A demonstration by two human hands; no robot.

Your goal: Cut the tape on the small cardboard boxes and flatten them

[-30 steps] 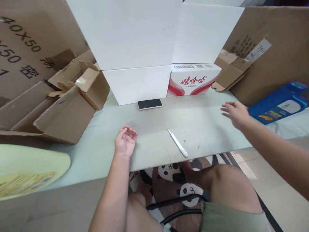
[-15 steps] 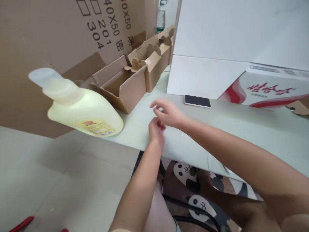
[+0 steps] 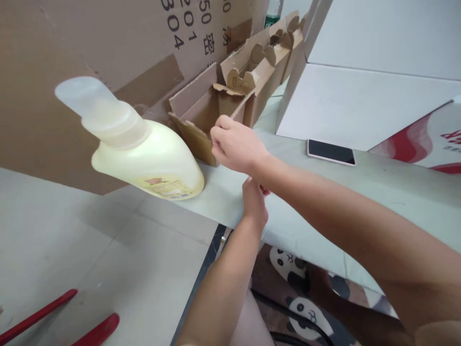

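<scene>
My right hand is over the near wall of the nearest open cardboard box, its fingers curled together. Whether it touches the wall, and what it holds, if anything, I cannot make out. My left hand is lower, just above the pale table, partly covered by my right wrist. Its fingers are curled inward and mostly hidden. Left of both hands stands a big pale-yellow bottle with a translucent cap, close to the table's front edge.
More open cardboard boxes run in a row toward the back, beside a large printed carton. A phone lies at right by a white panel and a red-and-white box. Red bars show at lower left.
My right hand has moved from over the table to the nearest box's wall, and its fingers have closed. My left hand stays low, curled. The view has shifted, so things appear displaced.
</scene>
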